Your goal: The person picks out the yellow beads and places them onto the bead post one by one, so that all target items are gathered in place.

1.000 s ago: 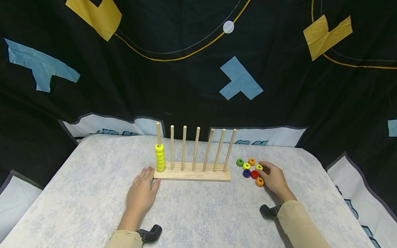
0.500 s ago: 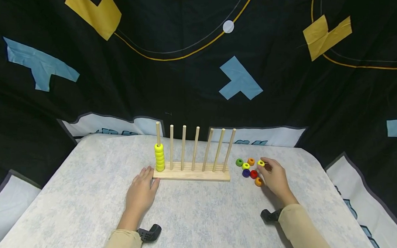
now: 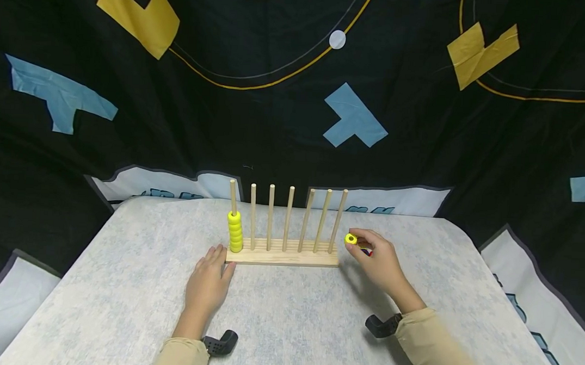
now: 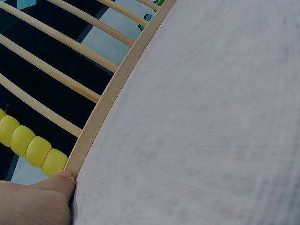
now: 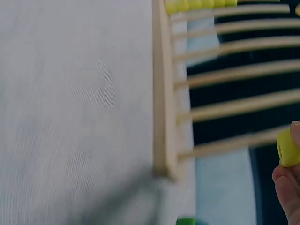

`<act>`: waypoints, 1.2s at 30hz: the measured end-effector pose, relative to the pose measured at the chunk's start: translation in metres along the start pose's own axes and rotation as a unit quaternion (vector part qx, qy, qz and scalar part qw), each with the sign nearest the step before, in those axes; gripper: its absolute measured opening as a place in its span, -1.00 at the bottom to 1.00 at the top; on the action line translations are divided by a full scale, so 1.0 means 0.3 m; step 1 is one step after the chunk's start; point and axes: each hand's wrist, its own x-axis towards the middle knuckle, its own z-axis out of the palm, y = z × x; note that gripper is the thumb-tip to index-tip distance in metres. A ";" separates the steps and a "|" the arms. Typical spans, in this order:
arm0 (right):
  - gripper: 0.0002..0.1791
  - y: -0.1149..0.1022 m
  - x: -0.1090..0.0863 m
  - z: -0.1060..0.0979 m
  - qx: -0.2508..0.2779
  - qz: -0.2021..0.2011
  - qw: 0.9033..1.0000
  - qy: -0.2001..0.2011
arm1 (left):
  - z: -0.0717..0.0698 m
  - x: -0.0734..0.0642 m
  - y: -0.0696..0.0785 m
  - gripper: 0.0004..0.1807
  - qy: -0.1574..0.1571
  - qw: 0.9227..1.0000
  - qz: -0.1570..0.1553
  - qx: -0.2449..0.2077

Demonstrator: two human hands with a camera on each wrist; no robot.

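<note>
My right hand pinches a yellow bead between thumb and fingertips, above the table just right of the peg stand. That bead also shows at the right edge of the right wrist view. The wooden peg stand has a row of upright pegs; its leftmost peg carries a stack of several yellow beads. My left hand rests at the stand's left end, fingers extended, with the thumb touching the front corner of the base.
Loose beads lie behind my right hand, mostly hidden; a bit of a red bead peeks out. A green bead appears at the bottom of the right wrist view. The pale table ends before a dark curtain.
My right hand has picked up a yellow bead from the loose group and carried it left, close to the rightmost peg. My left hand has stayed in place.
</note>
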 end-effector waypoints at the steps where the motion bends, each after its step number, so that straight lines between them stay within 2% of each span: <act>1: -0.61 -0.020 -0.001 0.007 0.004 -0.008 1.000 -0.002 | 0.000 0.000 0.001 -0.37 0.001 1.000 0.000 0.000; 8: -0.61 -0.164 0.005 0.058 0.046 -0.039 0.997 -0.037 | 0.002 0.003 0.000 -0.37 0.003 1.000 0.000 0.001; 14: -0.61 -0.267 0.042 0.105 0.073 -0.076 0.993 -0.056 | 0.004 0.003 -0.003 -0.37 0.009 1.000 0.002 0.001; 20: -0.62 -0.349 0.107 0.125 0.078 -0.114 0.989 -0.052 | 0.008 0.001 -0.008 -0.37 0.010 1.000 0.003 0.002; 27: -0.62 -0.428 0.199 0.114 0.087 -0.142 0.985 -0.035 | 0.003 0.000 -0.006 -0.37 0.003 1.000 0.003 0.004; 36: -0.59 -0.510 0.292 0.111 0.067 -0.132 0.988 -0.032 | 0.004 0.001 -0.005 -0.37 0.002 1.000 0.003 0.005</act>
